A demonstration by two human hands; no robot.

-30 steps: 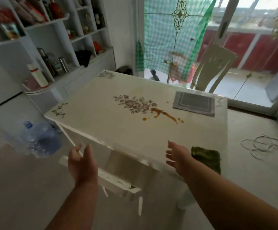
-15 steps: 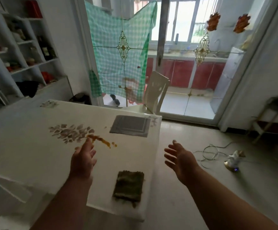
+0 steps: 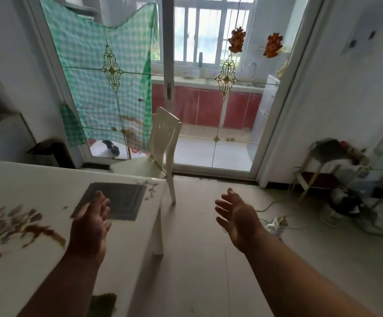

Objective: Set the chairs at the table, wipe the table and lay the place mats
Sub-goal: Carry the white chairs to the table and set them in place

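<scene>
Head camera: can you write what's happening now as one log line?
left hand open, over table | right hand open, over floor | chair by glass door | spill unwiped

Glass sliding door (image 3: 208,99), pale, perhaps tiled floor (image 3: 208,259)

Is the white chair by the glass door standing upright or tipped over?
Upright. The chair has its backrest vertical, seat level and a leg on the floor, beyond the table corner.
</scene>
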